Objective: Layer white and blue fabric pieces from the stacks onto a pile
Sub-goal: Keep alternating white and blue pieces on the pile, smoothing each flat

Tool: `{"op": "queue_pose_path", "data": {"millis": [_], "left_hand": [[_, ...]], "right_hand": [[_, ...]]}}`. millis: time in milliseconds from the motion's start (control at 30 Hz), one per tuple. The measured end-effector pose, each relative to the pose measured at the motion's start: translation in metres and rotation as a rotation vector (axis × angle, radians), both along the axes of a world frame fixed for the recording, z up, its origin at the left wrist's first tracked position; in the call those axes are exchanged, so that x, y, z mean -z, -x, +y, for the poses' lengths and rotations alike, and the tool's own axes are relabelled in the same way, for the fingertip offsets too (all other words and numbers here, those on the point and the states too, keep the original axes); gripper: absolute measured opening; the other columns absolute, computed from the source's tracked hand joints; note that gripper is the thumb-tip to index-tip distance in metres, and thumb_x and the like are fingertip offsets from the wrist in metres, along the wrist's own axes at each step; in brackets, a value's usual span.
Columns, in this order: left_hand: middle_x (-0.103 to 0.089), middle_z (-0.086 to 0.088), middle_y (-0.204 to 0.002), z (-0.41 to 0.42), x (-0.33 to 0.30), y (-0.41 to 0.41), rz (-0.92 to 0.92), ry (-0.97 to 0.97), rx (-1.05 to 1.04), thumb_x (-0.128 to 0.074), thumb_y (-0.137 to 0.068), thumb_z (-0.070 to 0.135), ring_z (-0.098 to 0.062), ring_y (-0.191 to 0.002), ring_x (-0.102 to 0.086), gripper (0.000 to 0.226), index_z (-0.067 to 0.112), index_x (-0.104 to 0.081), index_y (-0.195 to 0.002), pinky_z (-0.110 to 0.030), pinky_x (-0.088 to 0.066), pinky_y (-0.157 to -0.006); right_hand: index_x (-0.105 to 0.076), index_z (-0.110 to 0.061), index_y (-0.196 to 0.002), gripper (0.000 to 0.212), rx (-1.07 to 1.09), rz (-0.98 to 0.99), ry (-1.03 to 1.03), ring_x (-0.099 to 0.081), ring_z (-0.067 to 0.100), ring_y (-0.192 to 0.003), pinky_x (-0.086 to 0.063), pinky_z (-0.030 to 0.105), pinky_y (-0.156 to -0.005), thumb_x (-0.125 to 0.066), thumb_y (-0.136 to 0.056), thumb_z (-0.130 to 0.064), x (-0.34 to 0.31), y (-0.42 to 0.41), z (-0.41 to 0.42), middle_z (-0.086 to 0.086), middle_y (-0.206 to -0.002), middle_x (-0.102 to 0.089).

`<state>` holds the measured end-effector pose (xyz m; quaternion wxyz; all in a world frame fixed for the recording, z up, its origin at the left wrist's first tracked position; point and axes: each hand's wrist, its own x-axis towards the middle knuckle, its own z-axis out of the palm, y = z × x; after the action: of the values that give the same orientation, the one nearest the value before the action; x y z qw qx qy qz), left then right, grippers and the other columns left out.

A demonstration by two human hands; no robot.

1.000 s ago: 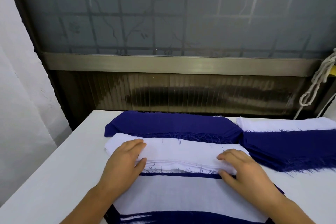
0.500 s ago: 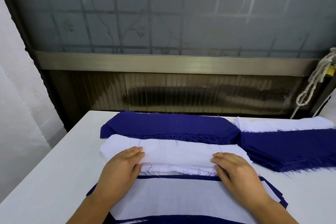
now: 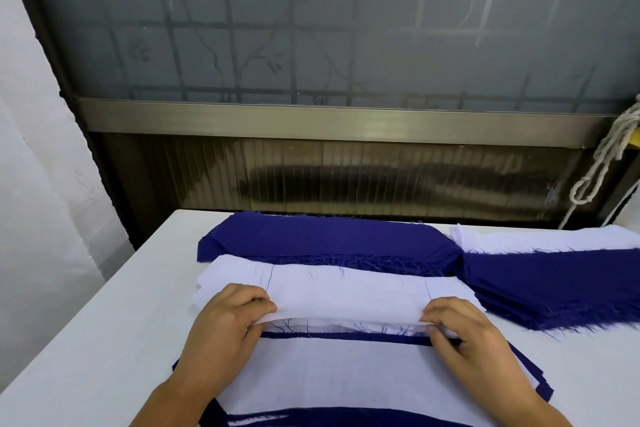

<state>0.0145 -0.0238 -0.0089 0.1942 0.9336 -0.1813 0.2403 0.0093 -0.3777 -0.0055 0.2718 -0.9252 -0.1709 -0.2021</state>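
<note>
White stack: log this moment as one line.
left hand pinches top white piece | right hand pinches it | near edge lifted | pile top white

Both forearms leave the frame at its bottom edge, so only the left hand [image 3: 228,319] and right hand [image 3: 464,329] show whole. The hands cover the near corners of the lifted white fabric piece [image 3: 346,300], hiding the fingertips beneath it. The near layered pile of white and blue fabric [image 3: 346,371] is cut off by the bottom edge. On the far right, the dark blue fabric stack [image 3: 561,277] and the white fabric stack [image 3: 554,237] behind it run past the right edge. The knotted white rope [image 3: 602,156] is cropped likewise. The white counter [image 3: 104,340] continues beyond the left and bottom edges.
</note>
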Motion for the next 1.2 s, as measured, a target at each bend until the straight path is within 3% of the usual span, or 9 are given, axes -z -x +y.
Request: {"op": "queue_pose_path", "data": {"millis": [267,367,467,600,700,867,967,1067,1200], "left_hand": [[-0.062,0.027,-0.092,0.007,-0.020,0.036,0.096,0.159,0.086,-0.067,-0.070,0.019,0.012,-0.080,-0.056,0.028,0.037,-0.070,-0.090,-0.009,-0.045,-0.069],[-0.061,0.035,-0.084,0.012,-0.037,0.050,0.195,0.036,0.152,-0.086,-0.064,0.015,0.017,-0.075,-0.056,0.043,0.047,-0.066,-0.085,-0.002,-0.041,-0.067],[-0.056,0.045,-0.080,0.016,-0.058,0.057,0.314,-0.080,0.138,-0.077,-0.076,0.033,0.022,-0.080,-0.053,0.036,0.063,-0.058,-0.078,0.002,-0.036,-0.071],[-0.059,0.028,-0.069,0.019,-0.068,0.048,0.599,0.015,0.086,-0.070,-0.079,0.036,0.003,-0.064,-0.053,0.022,0.055,-0.058,-0.080,-0.009,-0.039,-0.060],[-0.061,0.022,-0.074,0.010,-0.068,0.034,0.505,-0.007,-0.078,-0.065,-0.083,0.033,-0.002,-0.065,-0.056,0.013,0.043,-0.059,-0.078,-0.017,-0.044,-0.062],[-0.059,0.029,-0.082,0.007,-0.071,0.034,0.020,0.113,-0.155,-0.078,-0.077,0.010,0.000,-0.084,-0.056,0.030,0.037,-0.063,-0.077,-0.010,-0.043,-0.061],[-0.058,0.028,-0.092,0.015,-0.058,0.040,-0.055,0.064,-0.025,-0.078,-0.075,0.005,0.005,-0.086,-0.053,0.022,0.025,-0.070,-0.080,-0.003,-0.041,-0.070],[-0.060,0.022,-0.091,0.020,-0.036,0.044,-0.047,-0.019,0.138,-0.055,-0.073,0.021,0.000,-0.080,-0.057,0.014,0.022,-0.069,-0.074,-0.018,-0.048,-0.066],[-0.063,0.018,-0.086,0.024,-0.008,0.043,-0.015,-0.060,0.216,-0.054,-0.071,0.022,-0.001,-0.076,-0.057,0.014,0.022,-0.068,-0.070,-0.022,-0.050,-0.064]], "right_hand": [[-0.073,-0.037,-0.077,0.035,0.061,0.117,-0.122,-0.063,-0.004,-0.082,-0.048,0.015,-0.073,-0.076,-0.077,-0.002,-0.018,0.036,-0.014,-0.024,-0.084,-0.068],[-0.071,-0.043,-0.079,0.026,0.075,0.317,-0.211,-0.064,0.002,-0.077,-0.049,0.016,-0.073,-0.076,-0.080,-0.017,-0.028,0.052,-0.029,-0.019,-0.078,-0.070],[-0.069,-0.042,-0.077,0.013,0.082,0.472,-0.235,-0.063,0.005,-0.063,-0.049,0.012,-0.062,-0.075,-0.079,-0.031,-0.047,0.058,-0.038,-0.014,-0.073,-0.069],[-0.064,-0.045,-0.081,0.013,0.063,0.605,-0.092,-0.059,-0.001,-0.070,-0.044,0.011,-0.066,-0.069,-0.085,-0.033,-0.064,0.047,-0.042,-0.015,-0.075,-0.067],[-0.066,-0.036,-0.072,0.022,0.075,0.447,-0.093,-0.059,0.003,-0.070,-0.046,0.016,-0.063,-0.068,-0.088,-0.021,-0.063,0.036,-0.035,-0.015,-0.070,-0.065],[-0.069,-0.014,-0.088,0.016,0.101,-0.371,0.066,-0.056,0.003,-0.083,-0.043,0.014,-0.075,-0.054,-0.091,-0.018,-0.052,0.030,-0.028,-0.012,-0.087,-0.064],[-0.071,-0.007,-0.086,0.026,0.015,-0.444,0.143,-0.055,0.008,-0.092,-0.042,0.020,-0.082,-0.048,-0.089,-0.017,-0.023,0.029,-0.041,-0.005,-0.094,-0.065],[-0.074,-0.010,-0.081,0.033,-0.076,-0.443,0.264,-0.055,0.010,-0.095,-0.041,0.022,-0.087,-0.043,-0.093,-0.013,0.010,0.028,-0.050,-0.002,-0.094,-0.068],[-0.075,-0.013,-0.083,0.035,-0.115,-0.362,0.274,-0.054,0.007,-0.092,-0.038,0.017,-0.087,-0.042,-0.092,-0.016,0.023,0.024,-0.053,-0.002,-0.091,-0.068]]}}
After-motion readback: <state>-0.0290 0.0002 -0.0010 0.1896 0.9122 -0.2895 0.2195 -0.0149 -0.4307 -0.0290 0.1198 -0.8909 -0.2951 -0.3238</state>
